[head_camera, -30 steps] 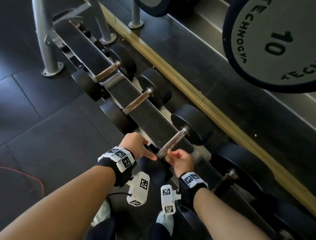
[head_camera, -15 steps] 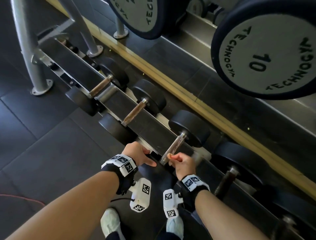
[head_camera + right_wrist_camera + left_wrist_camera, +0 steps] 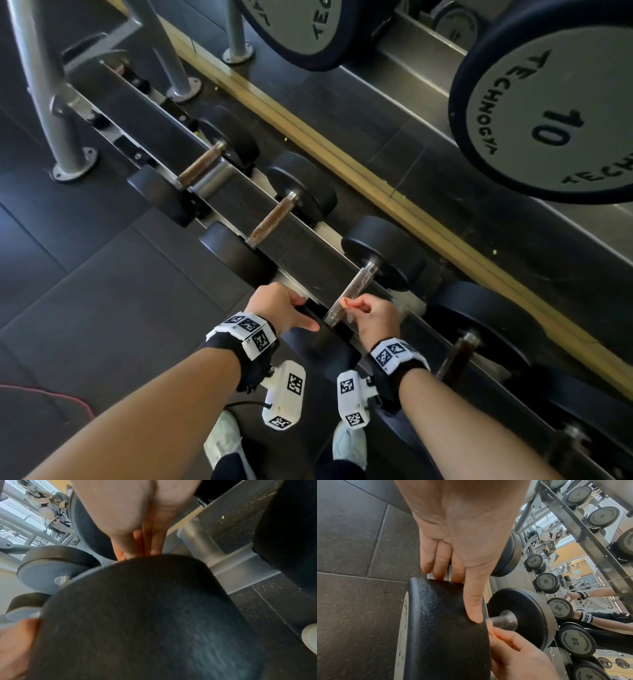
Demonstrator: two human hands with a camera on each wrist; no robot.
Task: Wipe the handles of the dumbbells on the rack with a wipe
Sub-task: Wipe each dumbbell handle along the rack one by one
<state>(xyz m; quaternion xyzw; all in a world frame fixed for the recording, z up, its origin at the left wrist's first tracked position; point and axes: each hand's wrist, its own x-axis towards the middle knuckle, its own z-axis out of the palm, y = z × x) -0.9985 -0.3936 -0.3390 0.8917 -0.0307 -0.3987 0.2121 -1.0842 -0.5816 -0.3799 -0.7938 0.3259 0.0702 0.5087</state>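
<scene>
Several black dumbbells lie across a low rack [image 3: 308, 260]. In the head view my right hand [image 3: 352, 305] sits at the near end of one brown, worn dumbbell handle [image 3: 358, 284], thumb and forefinger pinched against it. No wipe shows in any view. My left hand [image 3: 294, 311] rests on that dumbbell's near head [image 3: 322, 346], thumb straight along its rim and fingers reaching down to the rack rail. The left wrist view shows the thumb on the near head [image 3: 445, 628] and the handle [image 3: 504, 621] beside my right hand [image 3: 513, 653]. That head [image 3: 145, 615] fills the right wrist view.
Two more dumbbells with rusty handles [image 3: 274, 219] [image 3: 202, 164] lie to the left and a darker one [image 3: 459, 356] to the right. Large "10" dumbbell heads [image 3: 548, 113] overhang from an upper tier. Grey rack legs [image 3: 51, 102] and a red cable [image 3: 51, 394] stand on the rubber floor.
Both hands stay at the same dumbbell, the right one still pinching at its handle. My head view has tilted up, bringing more of the upper-tier dumbbell heads into sight.
</scene>
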